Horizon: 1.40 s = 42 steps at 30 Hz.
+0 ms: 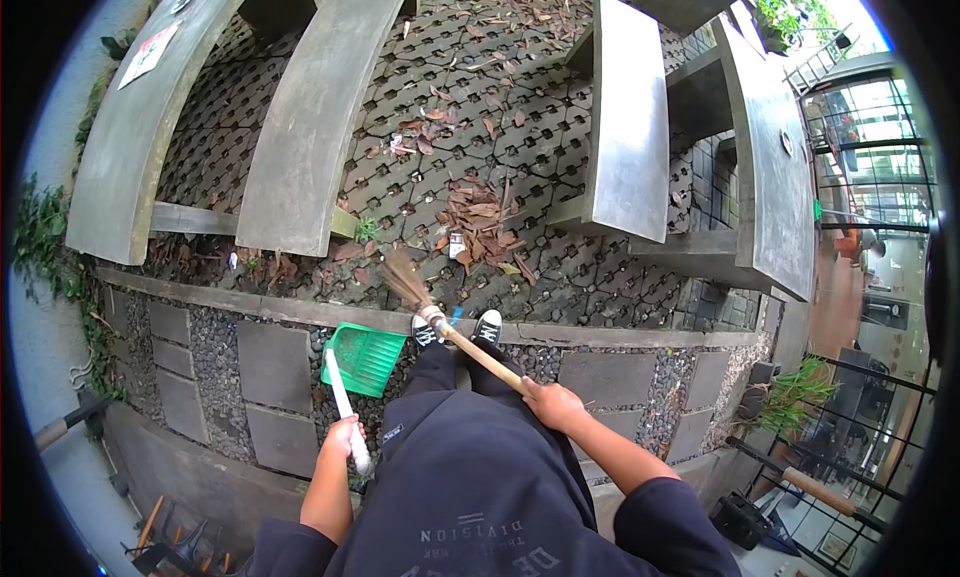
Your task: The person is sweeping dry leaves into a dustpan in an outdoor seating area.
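Observation:
My left hand (344, 436) grips the white handle of a green plastic dustpan (365, 358), whose pan is over the pebbles left of my shoes. In my right hand (553, 404) is the wooden handle of a stick broom (409, 280), slanting up and left past my shoes. The broom's bristles are over the paving, left of a heap of dry brown leaves (480, 217). A small white packet (456, 245) lies at the heap's lower left edge. Bits of litter (400, 145) and more leaves are scattered farther off.
Long concrete benches and tables stand left (311, 119) and right (630, 119) of the perforated paving. A raised curb (585, 335) runs by my shoes, with stone slabs (274, 363) and pebbles behind it. A potted plant (795, 397) and a glazed metal-framed wall are at right.

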Each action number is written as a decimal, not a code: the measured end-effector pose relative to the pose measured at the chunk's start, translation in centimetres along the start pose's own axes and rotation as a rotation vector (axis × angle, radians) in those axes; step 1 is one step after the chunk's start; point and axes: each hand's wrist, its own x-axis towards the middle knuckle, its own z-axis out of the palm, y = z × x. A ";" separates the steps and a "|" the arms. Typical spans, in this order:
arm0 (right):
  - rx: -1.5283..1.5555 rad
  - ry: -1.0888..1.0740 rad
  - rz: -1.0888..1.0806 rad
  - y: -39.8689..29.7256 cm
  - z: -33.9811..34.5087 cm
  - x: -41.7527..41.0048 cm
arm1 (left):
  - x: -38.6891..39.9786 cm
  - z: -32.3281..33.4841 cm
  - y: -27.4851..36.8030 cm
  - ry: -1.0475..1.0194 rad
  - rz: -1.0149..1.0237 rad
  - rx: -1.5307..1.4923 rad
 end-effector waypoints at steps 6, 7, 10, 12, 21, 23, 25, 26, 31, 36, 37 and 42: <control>0.011 -0.003 0.175 2.1 -0.2 0.2 | -2.3 2.0 1.4 -0.015 -0.016 0.027; 0.018 0.013 0.177 2.6 -0.8 -0.8 | -2.3 2.0 1.4 -0.013 -0.008 0.026; -0.024 0.017 0.178 4.1 -1.6 -3.5 | -1.8 2.1 1.1 -0.016 0.009 0.010; -0.046 0.024 0.163 4.7 -1.7 -4.3 | -1.8 2.3 0.9 -0.014 -0.010 -0.007; -0.050 -0.151 -0.049 2.8 -1.2 3.1 | -2.3 2.3 -0.3 -0.023 0.003 -0.062; -0.031 -0.150 -0.033 3.5 -0.4 3.3 | -2.4 2.0 -0.9 -0.026 0.004 -0.066; 0.018 -0.111 0.022 3.4 -1.4 1.0 | -2.6 1.9 -1.6 -0.018 -0.003 -0.119; 0.086 -0.079 0.007 4.6 -0.8 0.1 | -2.8 2.3 -1.7 -0.012 -0.017 -0.144; 0.070 -0.093 -0.034 5.1 -2.8 -2.3 | -2.8 2.3 -3.5 -0.036 -0.020 -0.173; 0.123 -0.084 -0.170 4.8 0.1 4.6 | -3.2 2.6 -3.8 0.001 -0.057 -0.158; 0.122 -0.088 -0.173 4.7 0.1 4.1 | -3.3 2.5 -4.1 -0.003 -0.057 -0.161; 0.284 -0.004 -0.125 5.3 -2.0 -0.4 | -3.1 2.1 -5.1 0.018 -0.053 -0.192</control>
